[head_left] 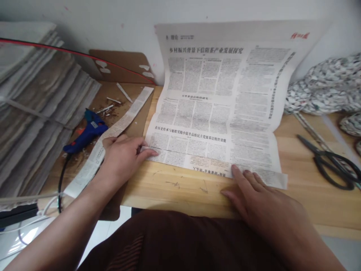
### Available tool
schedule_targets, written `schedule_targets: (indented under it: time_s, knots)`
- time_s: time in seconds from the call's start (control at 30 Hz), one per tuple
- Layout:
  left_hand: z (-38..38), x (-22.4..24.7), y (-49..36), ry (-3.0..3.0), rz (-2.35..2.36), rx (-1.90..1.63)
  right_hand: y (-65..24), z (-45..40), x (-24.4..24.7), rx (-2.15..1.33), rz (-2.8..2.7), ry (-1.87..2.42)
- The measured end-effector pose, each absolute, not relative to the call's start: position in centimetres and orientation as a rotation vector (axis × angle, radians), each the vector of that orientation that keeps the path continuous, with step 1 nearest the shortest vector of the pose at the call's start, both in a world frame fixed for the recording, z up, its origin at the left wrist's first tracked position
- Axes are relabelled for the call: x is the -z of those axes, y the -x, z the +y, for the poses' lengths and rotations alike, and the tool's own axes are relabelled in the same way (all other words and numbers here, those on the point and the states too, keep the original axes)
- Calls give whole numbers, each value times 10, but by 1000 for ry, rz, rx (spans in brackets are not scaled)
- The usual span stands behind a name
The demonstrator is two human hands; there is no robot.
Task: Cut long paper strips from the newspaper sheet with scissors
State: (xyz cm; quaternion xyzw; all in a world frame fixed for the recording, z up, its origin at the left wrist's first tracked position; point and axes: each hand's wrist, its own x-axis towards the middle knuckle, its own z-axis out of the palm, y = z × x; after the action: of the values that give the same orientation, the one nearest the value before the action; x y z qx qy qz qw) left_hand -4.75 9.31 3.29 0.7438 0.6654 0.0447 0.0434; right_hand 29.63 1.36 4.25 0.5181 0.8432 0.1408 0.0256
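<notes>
Newspaper (208,101) on the bench (158,188), far part curling up; folded near edge pinched at the left by left hand (121,158), covered at the right by flattened right hand (262,194), thumb apart. Possible crooked crease from uneven pressure.

The left hand (122,156) pinched the newspaper sheet (208,101) at its folded near edge; the right hand (262,192) rested on that fold, between a blue glue gun (88,133) and black-handled scissors (323,153).

Left hand (122,158) in pinch, right hand (258,194) palm-down, 2 forearms (73,220) bare
</notes>
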Motion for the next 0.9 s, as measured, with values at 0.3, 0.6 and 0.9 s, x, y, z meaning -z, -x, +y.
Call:
schedule_targets:
  time_s: [0.3, 0.6, 0.9]
  knots:
    - [92, -36, 44, -2159, 2108, -142, -293, 13, -39, -421, 2569, -1613]
    - [88, -38, 41, -2150, 2121, -106, -292, 9, -43, -400, 2546, -1624]
    - [83, -33, 42, -2170, 2189, -76, -289, 12, -48, -377, 2554, -1621]
